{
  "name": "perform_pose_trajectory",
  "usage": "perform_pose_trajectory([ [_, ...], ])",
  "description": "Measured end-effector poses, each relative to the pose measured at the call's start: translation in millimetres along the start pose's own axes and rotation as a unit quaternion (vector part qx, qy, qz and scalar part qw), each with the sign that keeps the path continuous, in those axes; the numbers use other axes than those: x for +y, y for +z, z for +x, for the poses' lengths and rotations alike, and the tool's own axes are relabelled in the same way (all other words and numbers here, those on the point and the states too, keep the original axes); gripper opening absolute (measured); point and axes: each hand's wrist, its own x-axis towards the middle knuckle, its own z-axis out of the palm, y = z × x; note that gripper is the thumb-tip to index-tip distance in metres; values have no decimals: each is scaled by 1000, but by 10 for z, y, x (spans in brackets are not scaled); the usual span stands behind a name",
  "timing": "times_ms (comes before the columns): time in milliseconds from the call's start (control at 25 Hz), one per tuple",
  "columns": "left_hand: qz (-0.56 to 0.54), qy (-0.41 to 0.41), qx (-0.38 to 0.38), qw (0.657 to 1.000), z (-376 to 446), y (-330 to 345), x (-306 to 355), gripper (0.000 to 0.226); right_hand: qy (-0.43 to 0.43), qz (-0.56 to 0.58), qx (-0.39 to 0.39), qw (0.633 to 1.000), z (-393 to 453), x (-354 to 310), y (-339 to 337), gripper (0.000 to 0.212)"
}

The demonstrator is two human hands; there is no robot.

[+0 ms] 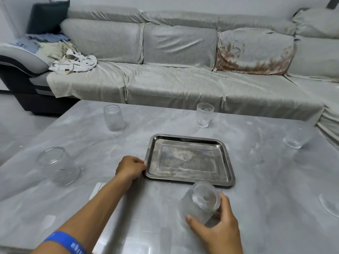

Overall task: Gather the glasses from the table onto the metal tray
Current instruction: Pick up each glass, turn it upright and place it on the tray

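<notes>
An empty metal tray (pixel 189 142) lies in the middle of the grey marble table (pixel 266 180). My left hand (pixel 130 168) pinches the tray's left edge near its front corner. My right hand (pixel 217 228) wraps a clear ribbed glass (pixel 200 202) just in front of the tray's near right corner. Other clear glasses stand apart on the table: one at the left (pixel 58 165), one at the back left (pixel 113 117), one at the back centre (pixel 204 114), one at the right (pixel 295 138). Part of another glass (pixel 329 204) shows at the right edge.
A long sofa (pixel 174 77) with a pale cover runs behind the table and wraps around its right side. Crumpled cloth (pixel 73 62) lies on its left end. The floor shows left of the table.
</notes>
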Motion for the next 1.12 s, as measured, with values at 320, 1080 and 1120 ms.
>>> perform_pose_trajectory([
  [320,10,26,-18,999,111,-24,-66,9,-81,30,30,996,1580,-738,691,64],
  [1080,-48,4,-13,999,138,23,-40,9,-77,-127,9,989,2054,-436,1340,75],
  [1120,-48,5,-11,999,145,25,-44,12,-74,-134,-3,988,2048,-434,1343,77],
])
